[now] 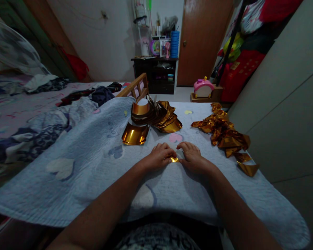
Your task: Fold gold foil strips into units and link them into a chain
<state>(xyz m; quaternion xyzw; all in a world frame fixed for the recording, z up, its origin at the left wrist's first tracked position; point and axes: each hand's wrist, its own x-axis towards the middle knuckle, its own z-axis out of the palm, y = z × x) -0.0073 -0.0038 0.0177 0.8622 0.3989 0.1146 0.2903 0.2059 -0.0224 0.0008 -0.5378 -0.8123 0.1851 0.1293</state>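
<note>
A small piece of shiny gold foil (174, 159) lies on the pale blue quilted cloth (156, 177) between my hands. My left hand (160, 156) is closed on the foil's left side, thumb and fingers pressed together. At its right edge, the thumb of my right hand (191, 157) rests by the foil, with the index finger apart from the thumb and curved above it. Beyond my left hand are curled gold sheets (135, 134) and a fanned stack of gold foil (167, 118). Folded and crumpled gold pieces (221, 130) form a heap at the right.
A bed (5, 100) with rumpled clothes (57, 121) is on the left, near a wooden rail (135, 86). White panels (284, 104) stand close on the right. Farther back are a dark cabinet (156, 76), a pink toy (203, 87) and a brown door (200, 41).
</note>
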